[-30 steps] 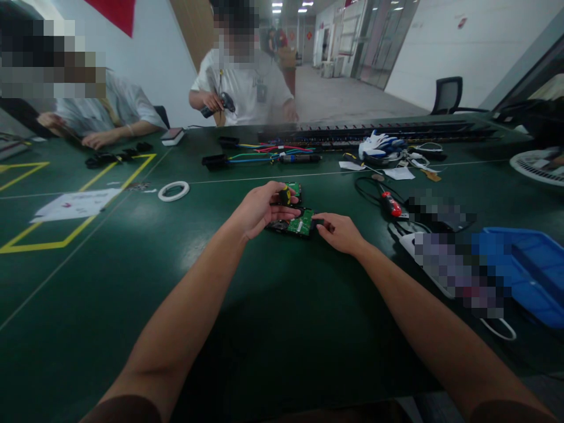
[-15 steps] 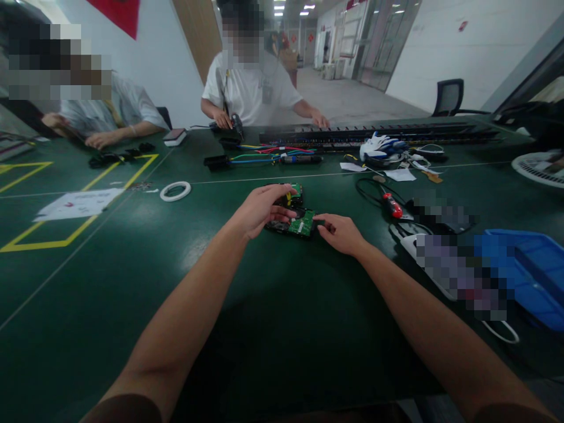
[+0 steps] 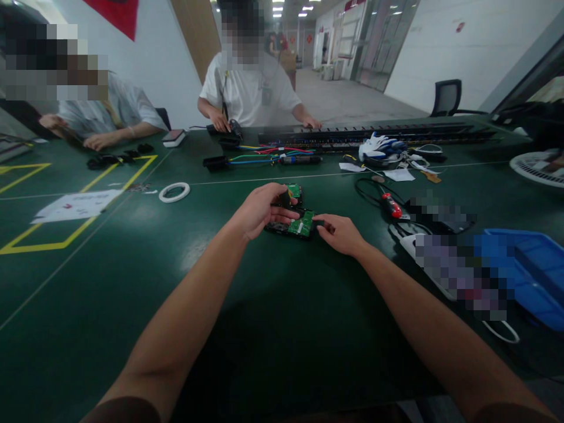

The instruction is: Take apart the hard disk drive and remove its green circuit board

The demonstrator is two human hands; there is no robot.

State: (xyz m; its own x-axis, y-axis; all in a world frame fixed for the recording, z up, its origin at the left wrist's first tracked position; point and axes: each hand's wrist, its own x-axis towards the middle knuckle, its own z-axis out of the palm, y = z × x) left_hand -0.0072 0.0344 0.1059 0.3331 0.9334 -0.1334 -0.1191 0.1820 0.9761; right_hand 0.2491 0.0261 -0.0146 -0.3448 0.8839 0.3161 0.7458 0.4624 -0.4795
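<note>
Two hard drives lie on the green table in front of me, circuit boards facing up. Over the near hard drive [image 3: 304, 225], my left hand [image 3: 262, 210] is closed, thumb and forefinger around a short black-and-yellow tool handle [image 3: 287, 198]; its lower end is hidden. The other fingers of that hand stretch across the drive's left part. At its right edge, my right hand [image 3: 339, 233] is closed, fingertips gripping the corner. Just behind sits the far hard drive [image 3: 295, 190], partly covered by my left hand.
A white tape ring [image 3: 174, 192] lies to the left. On the right are a red screwdriver [image 3: 391, 205], a blue tray [image 3: 529, 270] and white-blue gloves [image 3: 381, 147]. Cables [image 3: 259, 157] stretch across the back. Two people work across the table.
The tool handle in my left hand has turned, its yellow part showing less. Both hands stay in nearly the same place. The view has shifted slightly.
</note>
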